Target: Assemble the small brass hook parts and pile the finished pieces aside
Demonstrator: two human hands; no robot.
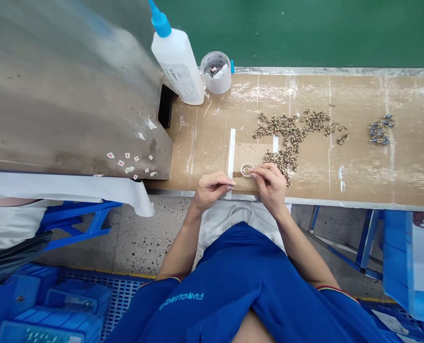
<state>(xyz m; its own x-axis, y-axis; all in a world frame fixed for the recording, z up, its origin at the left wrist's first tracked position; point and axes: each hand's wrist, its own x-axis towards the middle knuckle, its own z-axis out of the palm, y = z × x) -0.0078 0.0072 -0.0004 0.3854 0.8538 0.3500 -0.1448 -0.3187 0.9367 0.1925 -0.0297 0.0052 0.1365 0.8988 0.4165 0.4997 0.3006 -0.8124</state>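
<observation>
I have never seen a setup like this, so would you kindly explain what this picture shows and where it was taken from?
This view comes from a camera worn on a person's head, looking down at their own bare hands. The right hand has its fingertips at a small ring, and the left hand sits beside a white strip. The cardboard-covered bench holds a scatter of small brass parts, a cluster of bluish parts, a white bottle with a blue nozzle, and a round cup.

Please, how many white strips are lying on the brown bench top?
2. One long white strip runs beside the left hand; one short white strip sits next to the brass parts. Others may be hidden under the hands.
</observation>
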